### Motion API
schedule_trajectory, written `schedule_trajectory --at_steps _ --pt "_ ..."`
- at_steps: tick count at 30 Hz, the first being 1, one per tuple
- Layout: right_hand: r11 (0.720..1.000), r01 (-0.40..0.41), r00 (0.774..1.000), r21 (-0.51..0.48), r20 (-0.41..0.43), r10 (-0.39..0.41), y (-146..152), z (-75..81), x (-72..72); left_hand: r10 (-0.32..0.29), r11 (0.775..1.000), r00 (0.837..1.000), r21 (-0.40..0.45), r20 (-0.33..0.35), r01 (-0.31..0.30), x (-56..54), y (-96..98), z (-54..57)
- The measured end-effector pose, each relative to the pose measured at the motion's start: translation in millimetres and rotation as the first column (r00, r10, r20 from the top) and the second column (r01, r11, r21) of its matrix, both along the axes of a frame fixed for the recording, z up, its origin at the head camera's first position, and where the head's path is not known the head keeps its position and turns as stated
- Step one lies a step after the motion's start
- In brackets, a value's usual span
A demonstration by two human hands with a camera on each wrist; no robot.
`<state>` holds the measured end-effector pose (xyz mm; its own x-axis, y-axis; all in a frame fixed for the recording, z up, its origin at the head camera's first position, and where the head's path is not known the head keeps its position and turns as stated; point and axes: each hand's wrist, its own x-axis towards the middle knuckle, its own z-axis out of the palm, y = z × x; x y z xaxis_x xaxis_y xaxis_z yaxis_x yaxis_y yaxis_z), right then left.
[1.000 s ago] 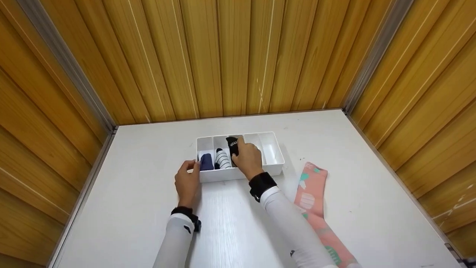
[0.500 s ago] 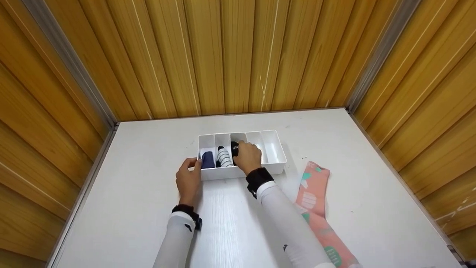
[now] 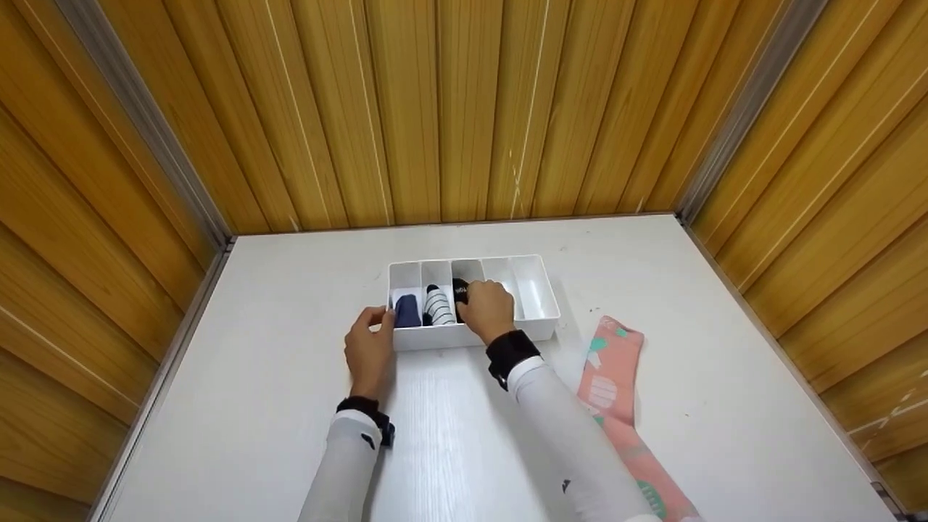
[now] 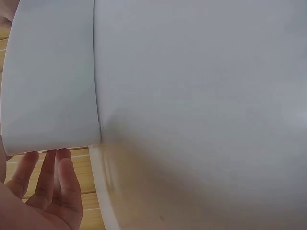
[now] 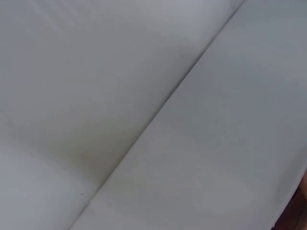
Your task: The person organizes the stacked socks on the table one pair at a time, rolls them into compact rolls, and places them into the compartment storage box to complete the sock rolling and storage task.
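A white divided storage box [image 3: 449, 337] stands on the table, its end and side wall [image 4: 48, 86] close up in the left wrist view. My left hand [image 3: 368, 355] holds the box's left front corner, fingers against the end wall and thumb at the rim. My right hand [image 3: 489, 310] reaches into the middle compartment and grips a folded black sock [image 3: 460, 288], mostly hidden under the fingers. A folded dark blue sock [image 3: 407, 310] lies in the leftmost compartment. Beside it, in the second one, is a rolled white sock with dark stripes [image 3: 438, 307].
A long pink sock [image 3: 612, 370] with green and white patches lies on the white table [image 3: 254, 377], right of the box, partly behind my right forearm. Two compartments at the box's right end [image 3: 535, 290] hold nothing visible. Yellow wooden panels [image 3: 435, 109] enclose the table.
The black sock has gone lower into the middle compartment, pushed down by my right hand. My left hand keeps its place at the box corner. The view has shifted slightly.
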<state>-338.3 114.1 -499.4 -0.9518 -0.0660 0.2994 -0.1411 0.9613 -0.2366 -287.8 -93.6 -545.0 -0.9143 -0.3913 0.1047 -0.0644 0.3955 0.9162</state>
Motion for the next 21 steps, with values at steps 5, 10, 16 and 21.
schedule_trajectory --at_steps 5,10,16,21 --pt "1.000 -0.025 0.998 0.007 -0.055 0.026 2.3 -0.1 2.1 -0.008 1.000 1.000 -0.003 0.006 0.008 0.2 1.1 -0.3" --pt "0.996 -0.085 0.983 0.012 -0.163 0.085 -0.9 2.7 8.6 -0.005 0.998 1.000 -0.060 0.016 0.006 -3.1 -1.3 3.8" --pt "0.986 -0.165 0.957 0.020 -0.238 0.165 -11.6 6.6 20.5 0.016 0.993 0.998 -0.118 -0.053 -0.022 -4.4 1.2 13.4" --pt "0.970 -0.243 0.949 0.006 -0.204 0.239 -20.6 11.3 30.4 0.003 0.988 0.989 -0.151 -0.146 -0.025 -2.9 11.5 20.2"
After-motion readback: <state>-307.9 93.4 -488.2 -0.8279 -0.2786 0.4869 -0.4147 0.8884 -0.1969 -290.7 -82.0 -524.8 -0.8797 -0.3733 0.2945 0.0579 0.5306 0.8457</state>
